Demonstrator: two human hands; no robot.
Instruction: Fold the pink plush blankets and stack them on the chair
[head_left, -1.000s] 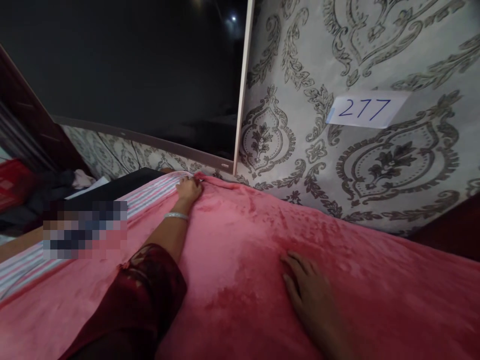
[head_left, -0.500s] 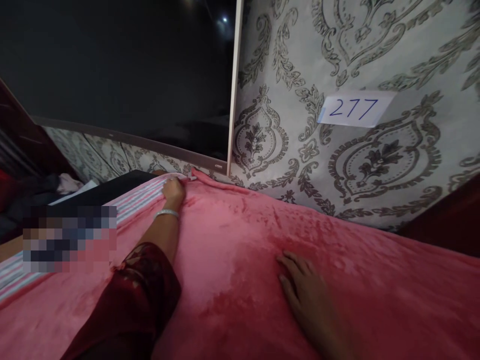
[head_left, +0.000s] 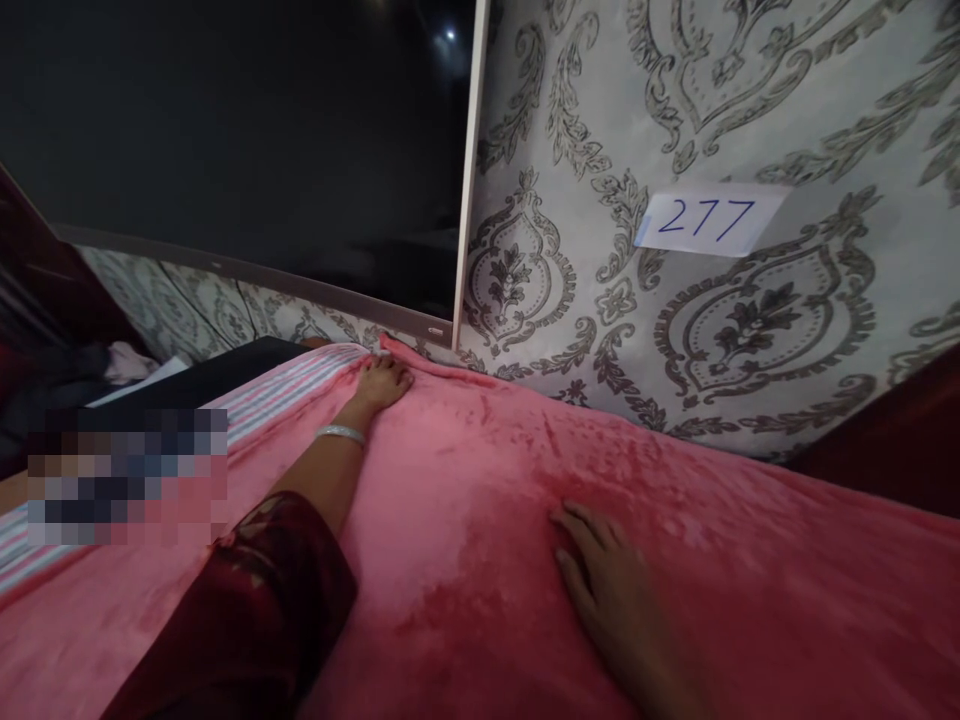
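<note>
A pink plush blanket (head_left: 480, 520) covers the bed in front of me. My left hand (head_left: 382, 383) reaches to its far corner and lies flat on the fabric, fingers stretched out, with a silver bangle (head_left: 340, 434) on the wrist and a dark red sleeve (head_left: 255, 610) behind. My right hand (head_left: 607, 590) rests palm down on the blanket nearer to me, fingers spread. A striped sheet (head_left: 285, 395) shows beside the blanket's left edge.
A large dark screen with a pale frame (head_left: 465, 180) hangs on the patterned wall (head_left: 600, 120). A paper label reading 277 (head_left: 705, 218) is stuck to the wall. Dark furniture and clothes (head_left: 112, 365) lie at the left; a blurred patch (head_left: 127, 475) hides part of the bed.
My left hand slid along the blanket's far corner, left then back right, and now lies flatter. My right hand has stayed in place. The view shifted slightly.
</note>
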